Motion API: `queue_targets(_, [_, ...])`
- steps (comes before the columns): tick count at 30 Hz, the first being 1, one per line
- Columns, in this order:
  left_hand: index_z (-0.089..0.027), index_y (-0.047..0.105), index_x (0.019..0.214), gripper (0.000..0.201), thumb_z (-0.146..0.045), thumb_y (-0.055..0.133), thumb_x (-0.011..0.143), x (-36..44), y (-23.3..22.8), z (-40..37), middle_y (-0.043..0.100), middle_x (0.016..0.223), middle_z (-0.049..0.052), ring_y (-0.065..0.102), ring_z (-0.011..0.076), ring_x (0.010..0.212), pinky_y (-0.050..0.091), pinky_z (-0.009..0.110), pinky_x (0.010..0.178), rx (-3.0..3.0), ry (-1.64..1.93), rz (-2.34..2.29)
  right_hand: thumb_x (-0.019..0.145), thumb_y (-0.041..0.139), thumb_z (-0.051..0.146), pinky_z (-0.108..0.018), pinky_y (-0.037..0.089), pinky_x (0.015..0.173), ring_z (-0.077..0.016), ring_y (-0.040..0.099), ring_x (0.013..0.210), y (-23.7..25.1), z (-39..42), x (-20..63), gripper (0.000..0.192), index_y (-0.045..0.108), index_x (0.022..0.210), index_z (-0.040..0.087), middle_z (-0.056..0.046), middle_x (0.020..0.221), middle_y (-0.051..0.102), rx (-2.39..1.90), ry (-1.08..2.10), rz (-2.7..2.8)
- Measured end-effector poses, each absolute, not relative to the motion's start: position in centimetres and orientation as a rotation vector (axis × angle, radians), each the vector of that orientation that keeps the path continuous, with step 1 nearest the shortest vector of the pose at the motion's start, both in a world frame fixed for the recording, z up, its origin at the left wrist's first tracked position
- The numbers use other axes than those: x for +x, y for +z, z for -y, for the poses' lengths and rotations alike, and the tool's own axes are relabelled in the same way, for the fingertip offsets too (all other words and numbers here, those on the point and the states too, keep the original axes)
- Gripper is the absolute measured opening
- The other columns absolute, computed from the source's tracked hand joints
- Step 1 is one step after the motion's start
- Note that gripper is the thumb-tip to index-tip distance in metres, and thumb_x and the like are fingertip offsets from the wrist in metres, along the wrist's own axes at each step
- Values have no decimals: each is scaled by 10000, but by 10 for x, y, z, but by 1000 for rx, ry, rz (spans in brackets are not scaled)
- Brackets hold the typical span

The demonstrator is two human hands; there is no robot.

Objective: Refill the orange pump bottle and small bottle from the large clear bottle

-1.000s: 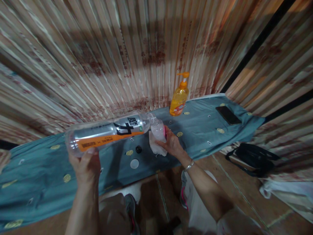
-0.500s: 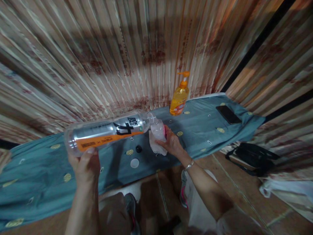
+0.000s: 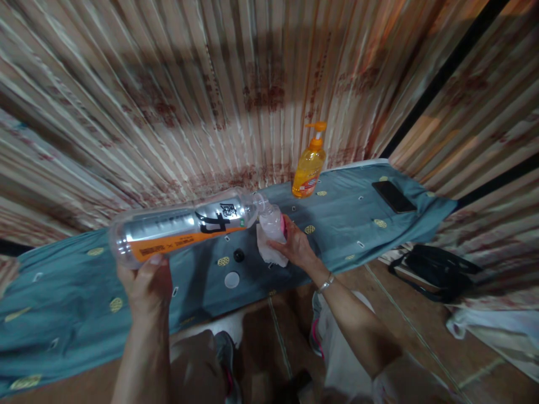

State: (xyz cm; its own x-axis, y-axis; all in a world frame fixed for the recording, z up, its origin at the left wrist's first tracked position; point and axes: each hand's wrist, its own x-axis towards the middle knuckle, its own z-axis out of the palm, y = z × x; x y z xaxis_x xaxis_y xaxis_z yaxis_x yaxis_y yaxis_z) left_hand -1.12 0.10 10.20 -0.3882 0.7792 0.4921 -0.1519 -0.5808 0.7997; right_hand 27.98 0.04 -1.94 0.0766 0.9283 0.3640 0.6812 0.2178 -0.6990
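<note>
My left hand (image 3: 147,286) is closed around the base end of a large clear plastic bottle (image 3: 181,224) with a silver and orange label. The bottle lies nearly level, its neck pointing right. Its uncapped mouth meets the top of a small whitish, see-through container (image 3: 273,220); whether liquid flows is too blurred to tell. My right hand (image 3: 297,247) grips that container from the right, with a white tissue-like piece (image 3: 272,255) hanging below it and a pink part by the fingers. A black cap (image 3: 238,256) and a white round lid (image 3: 232,280) lie on the cloth below.
A teal cloth (image 3: 76,292) covers the narrow table. An orange pump bottle (image 3: 309,171) stands at the back against the curtain (image 3: 252,84). A dark phone (image 3: 393,196) lies at the right. A black bag (image 3: 433,272) is beyond the table's right front edge.
The large bottle has turned slightly in my left hand, and its label has shifted a little. My right hand and the small container stay in place.
</note>
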Motion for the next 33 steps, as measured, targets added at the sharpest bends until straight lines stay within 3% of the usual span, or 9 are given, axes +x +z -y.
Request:
queue_targets(11, [-266, 785, 927, 453, -227, 775, 476, -6, 107, 2, 713, 868, 9, 596, 195, 806, 514, 337, 818, 1168, 2009, -973, 827, 846, 416, -471, 588, 1055, -349, 703, 1260, -21, -1, 280, 803, 491, 1504, 170, -203, 1391, 702, -1504, 357, 1685])
queue_targets(19, [-235, 766, 865, 362, -252, 823, 508, -9, 104, 1, 649, 775, -3, 565, 161, 699, 508, 318, 720, 1172, 2041, -951, 797, 871, 378, -476, 585, 1049, -352, 713, 1229, -20, -2, 279, 803, 511, 1478, 150, -206, 1363, 716, -1517, 374, 1678])
queue_targets(24, [-274, 797, 882, 406, -208, 786, 482, -7, 107, 2, 708, 832, -10, 572, 151, 727, 497, 265, 677, 1136, 2042, -955, 799, 866, 386, -475, 592, 1032, -353, 719, 1216, -20, -1, 279, 792, 513, 1474, 167, -199, 1362, 717, -1504, 358, 1670])
queue_targets(28, [-279, 798, 897, 445, -187, 821, 462, -7, 107, 3, 667, 774, -29, 515, 123, 652, 418, 224, 574, 1090, 2047, -923, 801, 865, 406, -476, 588, 1046, -354, 712, 1237, -22, -2, 279, 801, 510, 1481, 174, -202, 1375, 711, -1500, 346, 1676])
queue_targets(33, [-263, 786, 908, 440, -223, 867, 478, -10, 104, 1, 638, 780, -23, 503, 132, 670, 399, 241, 581, 1131, 2058, -908, 806, 860, 412, -477, 594, 1043, -351, 713, 1241, -23, -2, 279, 814, 502, 1498, 179, -196, 1366, 717, -1513, 336, 1669])
